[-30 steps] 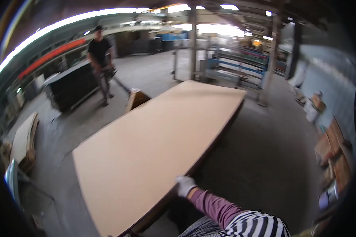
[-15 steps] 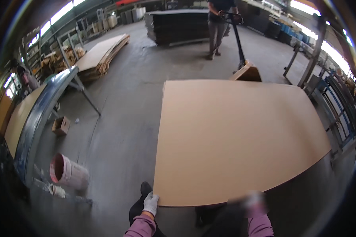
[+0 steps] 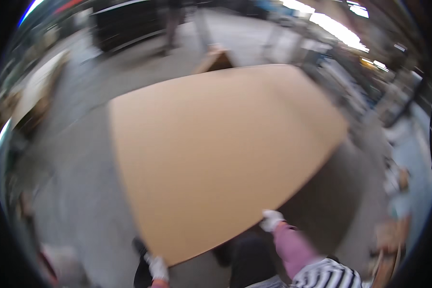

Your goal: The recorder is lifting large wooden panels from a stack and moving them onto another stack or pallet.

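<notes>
A large flat tan cardboard sheet (image 3: 225, 153) spreads out in front of me, its near edge toward my body. My left hand (image 3: 157, 268), in a white glove, is closed on the sheet's near left corner. Farther right, my right hand (image 3: 272, 221), gloved too, grips the near edge with that arm stretched forward. The fingers underneath the sheet are hidden. Motion blurs much of the picture.
Beyond the far edge stands a wooden block-like piece (image 3: 216, 60). A person's legs (image 3: 173, 24) and a dark stack (image 3: 125, 26) are behind it. Stacked sheets (image 3: 38, 91) lie at far left, a blurred bucket (image 3: 65, 266) at lower left, and a pale blue surface at right.
My right hand, blurred and off the sheet's edge before, now grips it. The view has swung right, so the surroundings sit farther left; the sheet appears turned. My left hand keeps its corner.
</notes>
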A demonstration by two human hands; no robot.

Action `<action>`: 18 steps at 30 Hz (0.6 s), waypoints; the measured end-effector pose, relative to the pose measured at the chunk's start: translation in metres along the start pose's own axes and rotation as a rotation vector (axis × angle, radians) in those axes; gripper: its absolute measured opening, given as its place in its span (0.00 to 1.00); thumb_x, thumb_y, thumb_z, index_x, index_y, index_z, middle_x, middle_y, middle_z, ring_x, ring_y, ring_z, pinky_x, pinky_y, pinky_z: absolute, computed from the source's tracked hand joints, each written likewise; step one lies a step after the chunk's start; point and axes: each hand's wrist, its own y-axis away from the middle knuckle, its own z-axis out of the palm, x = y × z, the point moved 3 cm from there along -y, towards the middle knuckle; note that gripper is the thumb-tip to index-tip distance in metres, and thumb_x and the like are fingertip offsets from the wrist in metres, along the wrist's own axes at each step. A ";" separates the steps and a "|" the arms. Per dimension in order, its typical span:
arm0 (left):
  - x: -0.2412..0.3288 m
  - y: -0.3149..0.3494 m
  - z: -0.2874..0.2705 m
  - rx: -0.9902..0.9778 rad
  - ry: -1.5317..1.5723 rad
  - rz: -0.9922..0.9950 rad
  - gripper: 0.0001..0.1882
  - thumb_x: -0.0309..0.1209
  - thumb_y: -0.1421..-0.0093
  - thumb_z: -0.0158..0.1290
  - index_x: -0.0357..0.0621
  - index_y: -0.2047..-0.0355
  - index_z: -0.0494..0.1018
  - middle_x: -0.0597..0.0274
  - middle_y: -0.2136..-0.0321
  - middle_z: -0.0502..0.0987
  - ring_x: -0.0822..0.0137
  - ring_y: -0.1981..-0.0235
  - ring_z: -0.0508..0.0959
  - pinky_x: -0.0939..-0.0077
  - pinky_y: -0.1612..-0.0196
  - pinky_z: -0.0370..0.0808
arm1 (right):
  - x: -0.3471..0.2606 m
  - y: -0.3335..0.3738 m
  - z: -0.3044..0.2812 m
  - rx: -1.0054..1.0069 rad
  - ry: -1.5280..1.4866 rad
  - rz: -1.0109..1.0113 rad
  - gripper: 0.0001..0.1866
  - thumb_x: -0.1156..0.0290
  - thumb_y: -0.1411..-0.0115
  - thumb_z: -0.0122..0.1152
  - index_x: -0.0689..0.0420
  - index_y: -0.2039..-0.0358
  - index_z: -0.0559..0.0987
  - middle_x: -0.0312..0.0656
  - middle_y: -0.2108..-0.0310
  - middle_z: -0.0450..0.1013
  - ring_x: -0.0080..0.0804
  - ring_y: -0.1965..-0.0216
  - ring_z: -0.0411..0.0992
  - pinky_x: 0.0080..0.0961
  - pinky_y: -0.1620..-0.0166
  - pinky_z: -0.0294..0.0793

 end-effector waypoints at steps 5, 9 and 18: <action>-0.029 0.016 -0.018 -0.041 1.302 -0.717 0.13 0.30 0.38 0.38 0.34 0.59 0.65 0.46 0.69 0.71 0.55 0.66 0.71 0.66 0.58 0.68 | -0.021 0.062 0.064 0.194 0.313 0.109 0.18 0.66 0.39 0.46 0.58 0.50 0.67 0.43 0.51 0.68 0.43 0.57 0.71 0.41 0.59 0.74; -0.025 -0.002 -0.039 -0.251 1.343 -0.726 0.14 0.32 0.38 0.38 0.32 0.62 0.67 0.42 0.72 0.72 0.49 0.70 0.71 0.63 0.63 0.69 | -0.004 -0.008 -0.009 0.069 0.260 0.065 0.18 0.67 0.38 0.45 0.61 0.50 0.67 0.45 0.52 0.68 0.45 0.56 0.71 0.42 0.59 0.75; -0.034 0.016 0.042 -0.164 0.568 -0.054 0.07 0.27 0.47 0.47 0.38 0.73 0.74 0.51 0.76 0.74 0.55 0.72 0.75 0.67 0.68 0.73 | -0.028 0.068 0.072 -0.114 2.197 -0.313 0.29 0.52 0.57 0.66 0.58 0.58 0.76 0.49 0.57 0.72 0.43 0.54 0.71 0.35 0.51 0.70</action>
